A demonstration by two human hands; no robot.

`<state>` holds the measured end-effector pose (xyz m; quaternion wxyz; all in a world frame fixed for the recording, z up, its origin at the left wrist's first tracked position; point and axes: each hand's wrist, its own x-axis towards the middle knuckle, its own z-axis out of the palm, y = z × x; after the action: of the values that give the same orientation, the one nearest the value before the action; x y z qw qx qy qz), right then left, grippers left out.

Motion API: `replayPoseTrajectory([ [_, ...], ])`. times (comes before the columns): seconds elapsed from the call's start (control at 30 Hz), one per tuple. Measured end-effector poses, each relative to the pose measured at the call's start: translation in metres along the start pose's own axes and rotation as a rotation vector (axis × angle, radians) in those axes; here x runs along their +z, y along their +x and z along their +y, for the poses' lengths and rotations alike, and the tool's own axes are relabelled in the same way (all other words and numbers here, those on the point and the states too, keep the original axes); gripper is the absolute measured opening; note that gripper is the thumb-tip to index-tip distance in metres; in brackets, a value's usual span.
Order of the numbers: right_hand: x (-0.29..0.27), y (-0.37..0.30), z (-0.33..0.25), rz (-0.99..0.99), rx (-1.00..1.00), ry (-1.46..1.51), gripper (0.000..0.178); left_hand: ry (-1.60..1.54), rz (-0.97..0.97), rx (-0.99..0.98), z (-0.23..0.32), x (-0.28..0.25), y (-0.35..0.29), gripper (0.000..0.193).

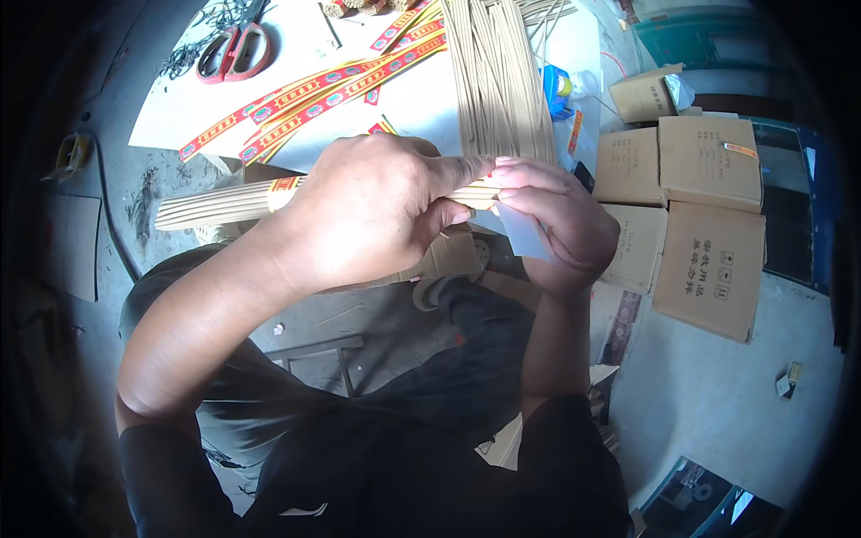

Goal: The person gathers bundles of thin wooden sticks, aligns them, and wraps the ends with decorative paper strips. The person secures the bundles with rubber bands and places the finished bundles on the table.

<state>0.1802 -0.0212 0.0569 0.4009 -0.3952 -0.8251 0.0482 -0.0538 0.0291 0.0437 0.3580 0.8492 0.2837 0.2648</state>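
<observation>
A bundle of thin tan incense sticks lies level across my two hands above the near table edge, with a red-and-yellow paper band around it. My left hand is closed over the middle of the bundle, its thumb below and index finger stretched along the top. My right hand grips the bundle's right end, fingertips meeting those of the left. From under the right fingers a pale, translucent flat piece hangs down; its kind is unclear. Both palms are hidden.
On the white table lie red-handled scissors, red-and-yellow paper strips and a large pile of loose sticks. A blue-and-white bottle stands right of the pile. Cardboard boxes are stacked to my right.
</observation>
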Motion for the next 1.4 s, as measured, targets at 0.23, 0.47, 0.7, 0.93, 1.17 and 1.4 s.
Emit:
replayPoseTrajectory([
  [0.23, 0.003, -0.001, 0.006, -0.008, -0.020, 0.060, 0.014, -0.380, -0.142, -0.167, -0.001, -0.007, 0.002, 0.033],
  [0.47, 0.006, 0.003, -0.008, -0.030, -0.138, -0.059, 0.016, -0.547, -0.215, -0.181, -0.012, -0.016, 0.007, 0.025],
  [0.7, 0.002, 0.005, -0.015, -0.007, -0.192, -0.026, 0.013, -0.311, -0.106, -0.014, 0.001, -0.026, 0.001, 0.036],
  [0.93, -0.002, 0.006, -0.017, -0.040, -0.209, -0.013, 0.015, -0.249, -0.134, 0.000, 0.005, -0.032, -0.001, 0.048],
  [1.17, -0.004, 0.005, -0.013, -0.013, -0.228, -0.015, 0.016, -0.208, -0.011, 0.051, 0.006, -0.025, -0.001, 0.036],
  [1.4, -0.005, 0.003, -0.008, -0.005, -0.242, -0.009, 0.018, 0.009, 0.059, 0.145, 0.009, -0.017, -0.002, 0.032],
])
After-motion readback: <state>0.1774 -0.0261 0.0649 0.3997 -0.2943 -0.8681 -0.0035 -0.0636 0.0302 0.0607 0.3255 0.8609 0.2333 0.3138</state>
